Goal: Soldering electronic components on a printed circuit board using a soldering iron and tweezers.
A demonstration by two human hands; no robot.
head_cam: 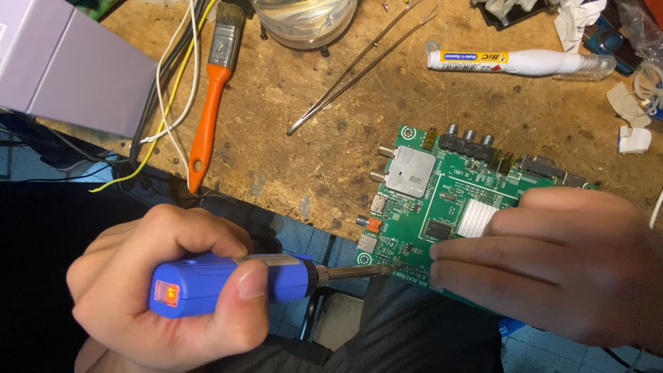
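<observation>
My left hand [162, 287] is shut on a blue soldering iron [228, 280] with a glowing orange light at its rear. The iron's metal tip [376, 271] touches the near left edge of a green circuit board [421, 207]. My right hand [552, 262] lies flat on the board's right half, fingers pressed down on it and pointing left toward the tip. The board hangs partly over the front edge of the wooden bench and carries a silver metal can, a finned heatsink and several round connectors along its edges.
On the worn wooden bench [290, 138] lie an orange-handled brush [210, 97], long metal tweezers [359, 65], a white correction pen [518, 62] and a glass jar [304, 21]. A grey box [62, 62] and loose wires [169, 90] sit at the left. Paper scraps lie at the right.
</observation>
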